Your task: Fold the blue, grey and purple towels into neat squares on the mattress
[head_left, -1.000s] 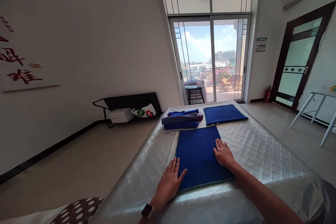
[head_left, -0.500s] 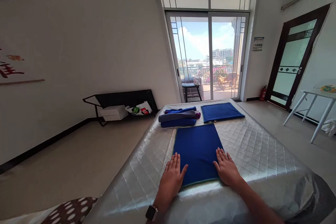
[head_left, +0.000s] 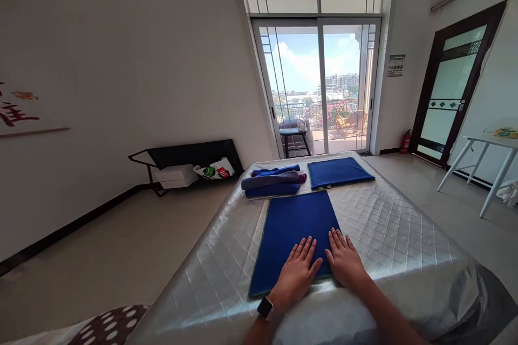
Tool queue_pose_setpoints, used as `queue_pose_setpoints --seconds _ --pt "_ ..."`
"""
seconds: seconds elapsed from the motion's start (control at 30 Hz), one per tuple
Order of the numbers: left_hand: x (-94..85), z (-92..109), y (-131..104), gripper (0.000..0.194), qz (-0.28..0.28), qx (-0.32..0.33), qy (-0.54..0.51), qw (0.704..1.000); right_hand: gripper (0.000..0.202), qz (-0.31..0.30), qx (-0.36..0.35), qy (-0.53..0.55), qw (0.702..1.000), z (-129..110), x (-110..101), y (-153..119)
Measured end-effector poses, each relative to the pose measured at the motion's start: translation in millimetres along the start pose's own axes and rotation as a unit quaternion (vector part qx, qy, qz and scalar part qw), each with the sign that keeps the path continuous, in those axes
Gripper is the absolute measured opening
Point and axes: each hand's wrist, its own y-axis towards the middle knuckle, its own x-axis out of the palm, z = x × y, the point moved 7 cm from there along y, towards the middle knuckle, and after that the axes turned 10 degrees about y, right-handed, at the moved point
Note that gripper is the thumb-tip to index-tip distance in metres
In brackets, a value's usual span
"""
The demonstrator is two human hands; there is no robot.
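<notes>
A blue cloth (head_left: 297, 226) with a green edge lies flat on the silver quilted mattress (head_left: 388, 232). On its near part rests my left hand (head_left: 297, 269), palm down with the fingers stretched out; a dark watch (head_left: 265, 308) is on that wrist. My right hand (head_left: 343, 259) lies flat at the cloth's right edge, fingers extended and close to my left hand. Neither hand grips anything. Beyond the cloth sit a pile of rolled or folded blue and purple-grey fabric (head_left: 272, 180) and a second flat folded blue cloth (head_left: 341, 171).
To the left, a black bench frame (head_left: 194, 153) holds white boxes (head_left: 174, 176) and a printed bag (head_left: 218, 170). A brown polka-dot fabric (head_left: 109, 326) is at the lower left. A white table (head_left: 491, 143) stands at right, near a dark-framed door (head_left: 457, 86). Sliding glass doors (head_left: 319, 86) are ahead.
My left hand has moved right, from the cloth's left edge onto its near middle, closer to my right hand. The right hand stays at the right edge. The view has shifted slightly.
</notes>
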Motion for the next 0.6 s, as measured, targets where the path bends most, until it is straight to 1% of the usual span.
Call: queue_pose_setpoints --seconds 0.13,0.23,0.33,0.4,0.47,0.5,0.53,0.57,0.6 --pt "16.7 -48 -51 0.053 -0.046 -0.058 0.004 0.997 0.063 -0.005 0.008 0.012 1.000 -3 -3 -2" --pt "23.7 -74 -84 0.050 -0.060 -0.078 -0.004 0.995 0.063 -0.021 0.013 0.010 1.000 -4 -5 -8" --pt "22.2 -92 -113 0.048 -0.069 -0.073 -0.020 0.995 0.064 -0.052 0.012 0.011 0.999 0 -4 -21" --pt "13.0 -99 -128 0.046 -0.079 -0.081 -0.032 0.993 0.064 -0.078 0.002 0.019 0.997 4 -4 -34" --pt "-3.6 -99 -133 0.043 -0.083 -0.100 -0.042 0.991 0.063 -0.100 -0.007 0.027 0.995 7 -7 -46" --pt "-14.1 -94 -129 0.043 -0.079 -0.111 -0.044 0.990 0.062 -0.110 -0.007 0.028 0.993 8 -8 -52" --pt "-25.3 -85 -121 0.043 -0.068 -0.118 -0.045 0.990 0.061 -0.120 -0.005 0.028 0.992 9 -9 -56" --pt "-36.2 -71 -108 0.043 -0.052 -0.118 -0.044 0.991 0.060 -0.124 -0.003 0.027 0.992 9 -11 -60" --pt "-46.2 -54 -92 0.044 -0.029 -0.108 -0.043 0.993 0.059 -0.124 -0.003 0.026 0.992 8 -12 -63"
